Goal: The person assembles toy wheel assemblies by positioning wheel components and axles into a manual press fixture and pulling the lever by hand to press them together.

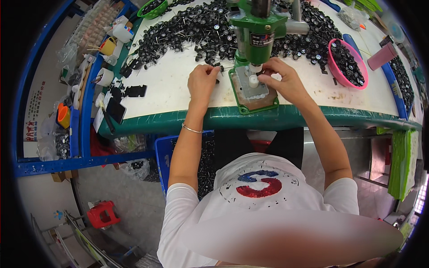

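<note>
Well to the left of the left hand, an orange scoop is resting on a blue rack. Nearer that hand, a white cup is standing, a phone is lying at the edge of the surface, and black blocks are lying just past the phone. Beyond the hand, up and to its left, a green basket is holding black pieces, and a pile of black wheel-like pieces is spreading across the surface. Below the hand, a blue crate is standing under the edge.

The left hand is pinching a small black part between thumb and fingers. Between the hands, a green press is standing, its white post rising from the base. The right hand is curling its fingers beside the post; whether it is gripping anything, I cannot tell. To its right, a pink basket is holding more black pieces, and farther right, a pink tumbler is lying tilted.
</note>
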Available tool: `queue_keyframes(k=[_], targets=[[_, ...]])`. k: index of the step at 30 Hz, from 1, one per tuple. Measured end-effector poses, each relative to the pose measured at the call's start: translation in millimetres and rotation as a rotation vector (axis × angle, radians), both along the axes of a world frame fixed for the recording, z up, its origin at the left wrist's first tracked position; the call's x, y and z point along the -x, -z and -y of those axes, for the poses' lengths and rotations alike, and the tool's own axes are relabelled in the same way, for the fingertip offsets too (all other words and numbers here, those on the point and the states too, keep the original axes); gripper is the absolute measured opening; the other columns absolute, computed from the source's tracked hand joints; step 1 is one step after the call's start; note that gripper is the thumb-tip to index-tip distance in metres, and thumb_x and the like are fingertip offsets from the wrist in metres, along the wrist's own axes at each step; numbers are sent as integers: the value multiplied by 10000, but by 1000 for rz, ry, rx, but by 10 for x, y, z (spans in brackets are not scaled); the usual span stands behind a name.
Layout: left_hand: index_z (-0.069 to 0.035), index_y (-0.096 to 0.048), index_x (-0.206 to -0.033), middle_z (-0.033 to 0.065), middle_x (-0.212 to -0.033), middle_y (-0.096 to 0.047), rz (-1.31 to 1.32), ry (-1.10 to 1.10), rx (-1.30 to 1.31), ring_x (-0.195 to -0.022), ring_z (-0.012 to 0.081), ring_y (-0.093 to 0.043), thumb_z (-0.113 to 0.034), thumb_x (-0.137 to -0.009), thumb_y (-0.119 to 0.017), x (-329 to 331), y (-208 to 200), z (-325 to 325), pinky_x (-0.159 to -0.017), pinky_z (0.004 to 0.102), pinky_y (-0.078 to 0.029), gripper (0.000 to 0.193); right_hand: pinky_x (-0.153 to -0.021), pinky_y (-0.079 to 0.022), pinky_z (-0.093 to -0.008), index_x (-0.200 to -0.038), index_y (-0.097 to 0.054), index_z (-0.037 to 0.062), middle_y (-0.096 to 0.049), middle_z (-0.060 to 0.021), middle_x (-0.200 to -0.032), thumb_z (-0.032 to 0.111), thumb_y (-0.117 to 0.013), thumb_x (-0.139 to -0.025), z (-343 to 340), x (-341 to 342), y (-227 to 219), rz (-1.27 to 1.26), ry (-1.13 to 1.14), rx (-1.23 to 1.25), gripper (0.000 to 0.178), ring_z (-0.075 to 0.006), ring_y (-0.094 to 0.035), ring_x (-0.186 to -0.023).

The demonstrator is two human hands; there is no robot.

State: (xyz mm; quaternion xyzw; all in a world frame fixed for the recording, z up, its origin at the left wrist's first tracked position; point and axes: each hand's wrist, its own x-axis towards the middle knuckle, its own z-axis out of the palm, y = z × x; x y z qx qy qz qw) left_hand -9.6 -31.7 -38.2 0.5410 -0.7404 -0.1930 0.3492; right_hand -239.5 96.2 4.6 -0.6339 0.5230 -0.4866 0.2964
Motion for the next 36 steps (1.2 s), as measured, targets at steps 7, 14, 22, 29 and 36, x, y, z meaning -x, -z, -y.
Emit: queue_keyframes(k=[7, 14, 22, 29, 36], targets=[[-32, -760, -851, 176, -794, -716, 89, -33, -185, -766, 348, -693, -377, -858, -670, 112, -34, 166, -703, 428, -539, 356, -807, -451, -253, -1131, -712, 41, -537, -32, -1042, 202, -716, -893, -33, -197, 92, -7, -13, -125, 287, -128, -543, -893], [-44, -759, -817, 169, -803, -723, 211, 25, -212, -783, 357, -694, -392, -824, -678, 146, -121, 308, -725, 431, -543, 357, -820, -446, -262, -1165, -700, 30, -513, -32, -1000, 185, -717, -879, -54, -220, 113, -12, 3, -13, 326, -134, -535, -904], [-75, -753, -746, 144, -764, -722, 272, 73, -281, -783, 342, -698, -383, -751, -708, 202, -159, 394, -724, 413, -548, 312, -917, -437, -282, -1327, -572, 17, -559, -61, -1094, 167, -695, -884, -145, -118, 229, 32, 9, 26, 483, -141, -550, -972], [-45, -759, -797, 129, -707, -709, 190, 59, -305, -731, 234, -711, -367, -740, -718, 123, -75, 469, -676, 342, -546, 330, -810, -458, -249, -1261, -636, 34, -595, -56, -1100, 180, -674, -892, -241, 53, 153, 50, 50, 61, 398, -124, -561, -938], [50, -689, -1111, 136, -931, -729, -718, 269, -487, -844, 154, -697, -100, -807, -774, -161, -213, 80, -774, 261, -544, 350, -794, -458, -242, -1241, -656, 83, -602, -32, -1096, 182, -654, -918, -199, 441, 67, 0, 170, 100, 338, -112, -567, -934]])
